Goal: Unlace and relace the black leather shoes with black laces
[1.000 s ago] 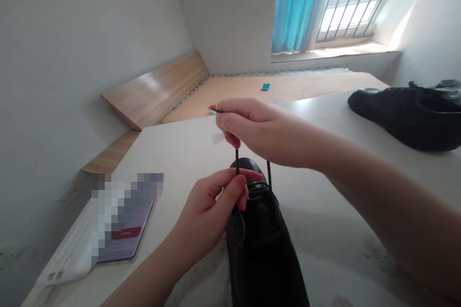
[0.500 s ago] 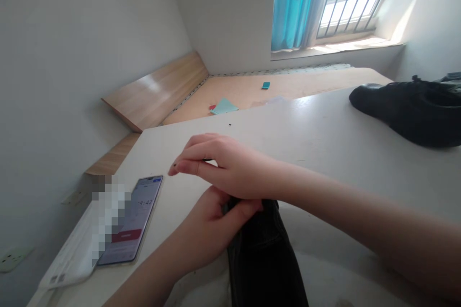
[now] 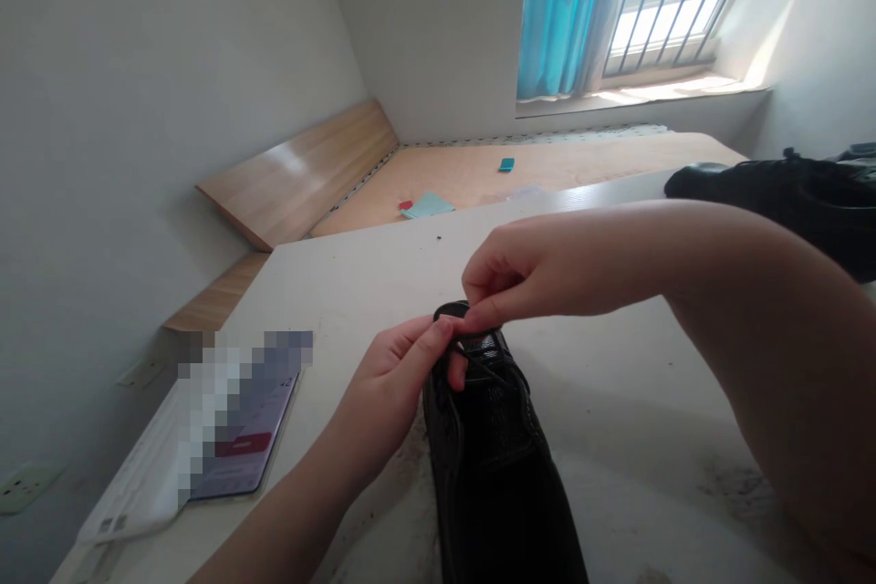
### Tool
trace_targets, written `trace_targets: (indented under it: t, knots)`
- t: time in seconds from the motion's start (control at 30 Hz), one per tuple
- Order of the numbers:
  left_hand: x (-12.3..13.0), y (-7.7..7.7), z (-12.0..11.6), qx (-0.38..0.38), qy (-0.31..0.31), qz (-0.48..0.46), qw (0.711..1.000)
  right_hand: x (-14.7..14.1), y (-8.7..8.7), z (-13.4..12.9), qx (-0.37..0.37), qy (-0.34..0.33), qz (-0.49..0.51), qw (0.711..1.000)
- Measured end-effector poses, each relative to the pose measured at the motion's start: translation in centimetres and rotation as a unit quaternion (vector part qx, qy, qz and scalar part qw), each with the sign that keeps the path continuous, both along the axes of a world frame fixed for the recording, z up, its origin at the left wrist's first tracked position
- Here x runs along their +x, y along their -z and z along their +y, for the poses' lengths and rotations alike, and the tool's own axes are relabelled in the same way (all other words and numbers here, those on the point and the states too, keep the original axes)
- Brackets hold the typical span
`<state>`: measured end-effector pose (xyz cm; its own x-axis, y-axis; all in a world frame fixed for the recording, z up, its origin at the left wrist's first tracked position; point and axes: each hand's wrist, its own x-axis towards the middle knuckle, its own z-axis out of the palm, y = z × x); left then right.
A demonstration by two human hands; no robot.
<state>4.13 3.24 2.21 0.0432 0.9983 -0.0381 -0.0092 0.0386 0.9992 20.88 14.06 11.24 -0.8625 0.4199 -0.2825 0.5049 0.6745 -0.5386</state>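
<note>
A black lace-up shoe (image 3: 506, 502) stands on the white tabletop in front of me. My left hand (image 3: 401, 374) is at the shoe's left side, thumb and fingers pinching the black shoelace (image 3: 489, 365); one fingertip pokes out beneath the lace over the tongue. From the right, my right hand (image 3: 510, 278) reaches across with bent wrist and curled fingers, its thumb and forefinger pinched on the lace right beside the left fingertips. Both hands meet at the far end of the lacing. The lace ends inside the fingers are hidden.
A second black shoe (image 3: 773, 192) lies at the right edge, partly behind my right forearm. At left are a phone (image 3: 256, 447) with its screen lit and a white object (image 3: 130, 493), partly pixelated. Beyond the white table (image 3: 356, 274) is a wooden board (image 3: 575, 162) with paper scraps.
My hands have uncrossed. The right hand has drawn back to the right and bent at the wrist, the left has opened up the view of the lacing, and both now pinch the lace.
</note>
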Motion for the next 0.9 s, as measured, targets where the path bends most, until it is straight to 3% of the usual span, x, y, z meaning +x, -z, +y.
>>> trace_targets:
  t: [0.13,0.23,0.37,0.5,0.6,0.73,0.9]
  knots:
    - [-0.2,0.4,0.5,-0.026,-0.032,-0.078,0.996,-0.9,0.4,-0.4,-0.09,-0.072,-0.059,0.992]
    - [-0.3,0.3,0.5,-0.017,-0.056,-0.088,0.994,-1.6,0.7,-0.7,-0.051,-0.05,-0.074,0.995]
    - [-0.4,-0.1,0.0,0.124,-0.056,0.028,0.99,-2.3,0.9,-1.4,0.071,0.017,-0.07,0.995]
    - [-0.6,-0.2,-0.6,0.232,-0.049,0.149,0.96,-2.9,1.1,-1.9,0.077,0.013,-0.094,0.993]
    - [-0.9,0.0,-0.7,0.278,-0.042,0.182,0.942,-2.8,1.1,-1.4,0.029,-0.012,-0.066,0.997]
    - [-1.1,-0.2,-0.7,0.333,-0.047,0.228,0.914,-1.5,1.5,-0.2,-0.117,-0.044,0.024,0.992]
    - [-0.6,-1.0,-1.4,0.383,-0.031,0.275,0.881,0.5,3.5,-1.0,-0.266,0.096,0.169,0.944]
